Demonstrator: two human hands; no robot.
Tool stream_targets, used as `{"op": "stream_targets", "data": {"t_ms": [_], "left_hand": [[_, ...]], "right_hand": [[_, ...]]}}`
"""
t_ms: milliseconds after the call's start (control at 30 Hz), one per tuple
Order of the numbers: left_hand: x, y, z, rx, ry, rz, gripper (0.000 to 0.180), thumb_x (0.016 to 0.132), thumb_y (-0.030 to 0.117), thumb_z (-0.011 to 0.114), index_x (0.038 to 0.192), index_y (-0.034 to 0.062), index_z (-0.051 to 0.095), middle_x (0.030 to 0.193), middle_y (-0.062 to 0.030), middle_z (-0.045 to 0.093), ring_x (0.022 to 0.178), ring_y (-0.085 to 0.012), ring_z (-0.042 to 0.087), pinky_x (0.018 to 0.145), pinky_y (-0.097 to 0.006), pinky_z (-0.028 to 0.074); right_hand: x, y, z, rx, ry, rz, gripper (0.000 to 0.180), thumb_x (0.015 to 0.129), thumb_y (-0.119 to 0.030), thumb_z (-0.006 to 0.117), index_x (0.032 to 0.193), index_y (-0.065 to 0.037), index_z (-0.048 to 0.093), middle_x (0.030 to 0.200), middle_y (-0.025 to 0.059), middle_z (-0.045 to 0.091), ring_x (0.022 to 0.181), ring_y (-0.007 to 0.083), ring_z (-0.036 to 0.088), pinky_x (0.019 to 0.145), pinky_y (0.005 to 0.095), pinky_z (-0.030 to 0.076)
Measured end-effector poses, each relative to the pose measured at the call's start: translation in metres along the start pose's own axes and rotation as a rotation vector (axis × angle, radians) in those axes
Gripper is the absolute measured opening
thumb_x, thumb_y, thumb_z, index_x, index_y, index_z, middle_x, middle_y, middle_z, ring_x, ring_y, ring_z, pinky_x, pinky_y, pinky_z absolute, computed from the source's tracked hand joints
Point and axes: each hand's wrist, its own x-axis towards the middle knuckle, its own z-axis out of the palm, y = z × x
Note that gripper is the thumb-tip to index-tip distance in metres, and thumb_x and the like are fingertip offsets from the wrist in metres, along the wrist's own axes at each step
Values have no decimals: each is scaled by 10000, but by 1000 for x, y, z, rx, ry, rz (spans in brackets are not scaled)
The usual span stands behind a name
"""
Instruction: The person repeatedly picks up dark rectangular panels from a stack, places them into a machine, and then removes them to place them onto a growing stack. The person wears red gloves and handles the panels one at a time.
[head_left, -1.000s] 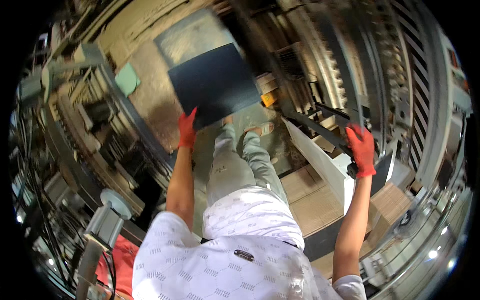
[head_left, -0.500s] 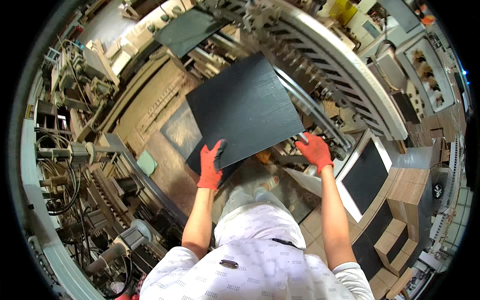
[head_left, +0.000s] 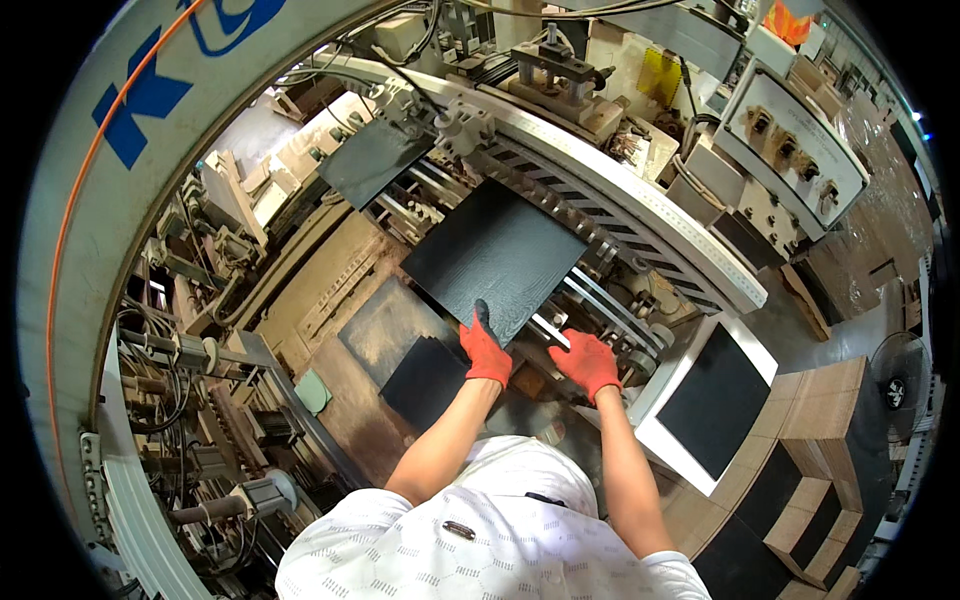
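Centrally in the head view, a square black panel (head_left: 495, 255) with a glossy, faintly streaked face lies tilted across the frame, over the metal rails (head_left: 610, 312) that run out toward the right. The person's left hand (head_left: 486, 352), in a red glove with dark coating, is at the panel's lower edge, one dark-tipped digit laid over that edge onto the face; the other fingers are hard to make out, so whether they clamp the panel cannot be told. Just to its right, below the panel's lower right side, the right hand (head_left: 587, 362), also gloved in red, points its partly bent fingers leftward beside the end of a bright metal bar (head_left: 549, 330); whether it grips that bar cannot be told. Lower left of the panel, another black sheet (head_left: 425, 383) overlaps a grey plate (head_left: 392, 325), with a pale green pad (head_left: 312, 392) farther left. At upper left of the panel, a second dark panel (head_left: 376, 160) rests near a cluster of machine fittings. A black-and-white striped strip (head_left: 640, 240) curves along the panel's upper right, and a control box (head_left: 795, 145) with knobs stands in the upper right of the frame. At lower right, a black board on a white one (head_left: 658, 425) lies beside stacked brown boards (head_left: 820, 455). An orange cable (head_left: 72, 215) curves down the far left of the frame.
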Motion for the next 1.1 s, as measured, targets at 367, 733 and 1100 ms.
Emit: {"op": "stream_targets", "data": {"t_ms": [367,733,1100], "left_hand": [[95,-42,-3,-85,-248,107,292,954,241,752,1159,45,686,1105,-68,711,938,-240,678,829,-413,557],[76,-24,2,-15,-460,-166,504,892,452,743,1259,111,688,1285,-78,702,1171,-325,647,1020,-546,503],[66,-23,3,183,-594,-4,745,931,643,555,1472,130,560,1498,-112,596,1327,-380,576,1153,-560,404]], "right_hand": [[-1,4,5,50,58,-59,459,913,-445,639,1130,-51,730,1103,195,753,1089,354,704,951,449,551],[-4,9,-7,99,13,-51,462,885,-450,626,1089,-46,718,1072,215,748,1078,389,700,928,479,555],[6,25,6,38,61,-78,396,977,-427,586,1121,-76,700,1083,193,753,1058,381,708,924,485,555]]}}
